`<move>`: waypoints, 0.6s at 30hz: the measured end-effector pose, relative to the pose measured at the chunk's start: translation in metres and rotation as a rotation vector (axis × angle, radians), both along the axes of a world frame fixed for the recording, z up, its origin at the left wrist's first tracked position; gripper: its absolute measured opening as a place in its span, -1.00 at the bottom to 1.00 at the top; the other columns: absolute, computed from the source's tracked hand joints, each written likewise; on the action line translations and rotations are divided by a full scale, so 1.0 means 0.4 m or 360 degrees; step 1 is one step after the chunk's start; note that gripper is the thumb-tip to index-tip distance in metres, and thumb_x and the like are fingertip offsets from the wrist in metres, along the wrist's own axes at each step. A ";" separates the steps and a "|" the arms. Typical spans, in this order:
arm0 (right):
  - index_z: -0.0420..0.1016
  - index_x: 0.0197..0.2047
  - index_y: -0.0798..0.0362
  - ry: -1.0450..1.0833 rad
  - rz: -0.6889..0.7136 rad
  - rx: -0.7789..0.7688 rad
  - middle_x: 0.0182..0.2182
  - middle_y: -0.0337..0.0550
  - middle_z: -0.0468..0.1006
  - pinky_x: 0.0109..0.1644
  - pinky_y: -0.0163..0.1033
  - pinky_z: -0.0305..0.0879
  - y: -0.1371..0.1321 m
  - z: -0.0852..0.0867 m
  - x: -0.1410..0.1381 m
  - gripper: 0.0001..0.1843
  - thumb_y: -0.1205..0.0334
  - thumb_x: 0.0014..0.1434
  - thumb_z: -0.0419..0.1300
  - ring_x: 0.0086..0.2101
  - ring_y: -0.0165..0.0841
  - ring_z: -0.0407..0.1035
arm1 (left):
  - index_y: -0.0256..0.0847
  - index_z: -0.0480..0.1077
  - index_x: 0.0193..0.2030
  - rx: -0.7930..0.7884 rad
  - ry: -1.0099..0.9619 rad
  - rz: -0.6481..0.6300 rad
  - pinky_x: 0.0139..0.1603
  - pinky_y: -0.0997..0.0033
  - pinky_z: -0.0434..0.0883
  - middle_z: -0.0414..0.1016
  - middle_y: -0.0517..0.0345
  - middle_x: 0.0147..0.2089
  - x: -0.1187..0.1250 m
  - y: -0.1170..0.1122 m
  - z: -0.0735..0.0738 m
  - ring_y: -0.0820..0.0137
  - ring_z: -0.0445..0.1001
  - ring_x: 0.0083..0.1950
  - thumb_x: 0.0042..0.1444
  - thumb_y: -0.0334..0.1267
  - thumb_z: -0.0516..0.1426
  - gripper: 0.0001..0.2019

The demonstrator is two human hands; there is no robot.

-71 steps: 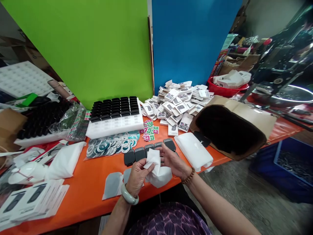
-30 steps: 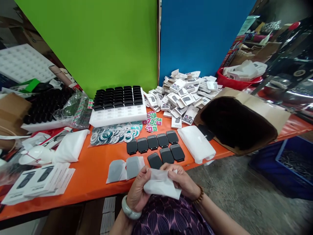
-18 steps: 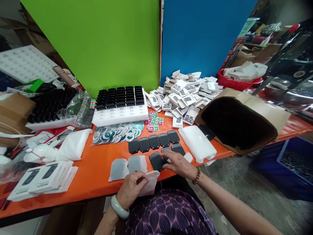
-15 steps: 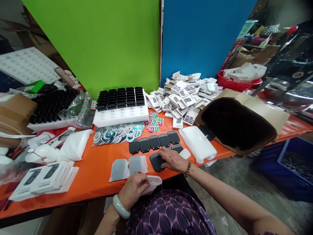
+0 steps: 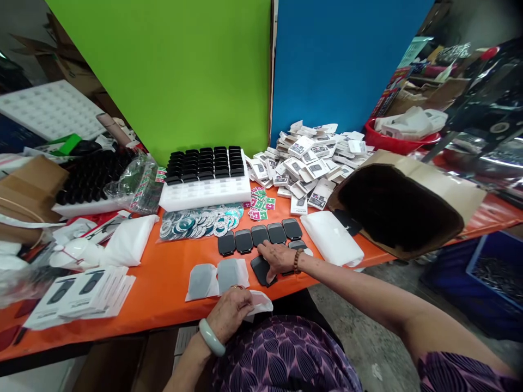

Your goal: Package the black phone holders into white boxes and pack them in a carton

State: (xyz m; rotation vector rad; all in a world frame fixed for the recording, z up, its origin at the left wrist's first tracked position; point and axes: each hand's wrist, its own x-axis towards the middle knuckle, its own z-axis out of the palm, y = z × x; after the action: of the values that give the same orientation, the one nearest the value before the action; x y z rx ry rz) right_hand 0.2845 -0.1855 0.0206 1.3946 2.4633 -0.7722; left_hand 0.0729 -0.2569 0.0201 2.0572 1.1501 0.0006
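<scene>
My left hand point(image 5: 230, 310) is closed on a white pouch point(image 5: 258, 302) at the near edge of the orange table point(image 5: 163, 283). My right hand point(image 5: 278, 257) lies palm down on a black flat device point(image 5: 260, 270) in the near row, fingers curled over it. Behind it stands a row of several more black devices point(image 5: 260, 236). Two grey-white filled pouches point(image 5: 216, 275) lie to the left of the hand.
A white tray of black devices point(image 5: 205, 177), a bag of round stickers point(image 5: 197, 224), a heap of small white boxes point(image 5: 310, 163), stacks of white pouches point(image 5: 332, 238), an open cardboard box point(image 5: 402, 201) and flat white cartons point(image 5: 81, 294) crowd the table. A blue crate point(image 5: 486, 267) sits on the floor.
Both hands held the white pouch near my lap. My right hand then let go and reached forward onto the black devices; my left hand kept the pouch low at the table edge.
</scene>
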 end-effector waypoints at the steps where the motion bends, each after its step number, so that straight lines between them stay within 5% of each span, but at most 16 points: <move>1: 0.19 0.03 0.13 -0.0029 -0.0005 -0.0007 -0.02 0.11 0.31 -0.16 -0.13 0.33 0.002 0.003 -0.004 -0.18 0.04 -0.22 0.47 -0.08 -0.02 0.38 | -0.22 0.43 -0.41 0.0014 -0.0011 0.0001 -0.09 0.37 0.28 0.50 0.06 -0.30 -0.001 0.000 -0.007 0.29 0.43 -0.15 0.10 -0.37 0.05 -0.86; 6: 0.21 -0.03 0.10 -0.0020 -0.0032 -0.0031 -0.08 0.06 0.37 -0.25 -0.18 0.31 0.023 -0.008 -0.015 -0.19 0.06 -0.30 0.49 -0.16 -0.06 0.40 | -0.23 0.44 -0.41 0.0016 -0.0037 0.0006 -0.11 0.37 0.28 0.51 0.05 -0.32 -0.002 0.000 -0.019 0.29 0.43 -0.18 0.10 -0.36 0.06 -0.86; 12: 0.34 -0.14 0.09 0.0439 -0.0221 -0.0235 -0.28 -0.17 0.46 -0.32 -0.34 0.18 0.033 -0.034 0.027 -0.42 0.19 -0.23 0.47 -0.26 -0.27 0.36 | -0.23 0.45 -0.42 -0.0022 -0.0052 0.0028 -0.12 0.35 0.29 0.52 0.06 -0.32 0.007 0.005 0.006 0.28 0.43 -0.18 0.07 -0.36 0.09 -0.88; 18: 0.46 -0.40 0.12 0.1060 -0.0785 -0.0368 -0.54 -0.33 0.36 -0.43 -0.36 0.08 -0.044 0.036 0.094 -0.71 0.09 -0.08 0.36 -0.47 -0.43 0.25 | -0.25 0.47 -0.38 -0.0049 -0.0184 0.0113 -0.07 0.30 0.32 0.57 -0.02 -0.24 0.021 0.020 0.037 0.25 0.47 -0.15 0.07 -0.36 0.11 -0.89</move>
State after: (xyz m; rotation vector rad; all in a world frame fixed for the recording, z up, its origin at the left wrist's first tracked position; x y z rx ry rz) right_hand 0.3222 -0.2033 0.0350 1.9061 2.3244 -1.8197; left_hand 0.0812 -0.2490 0.0349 1.9620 1.1437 0.1337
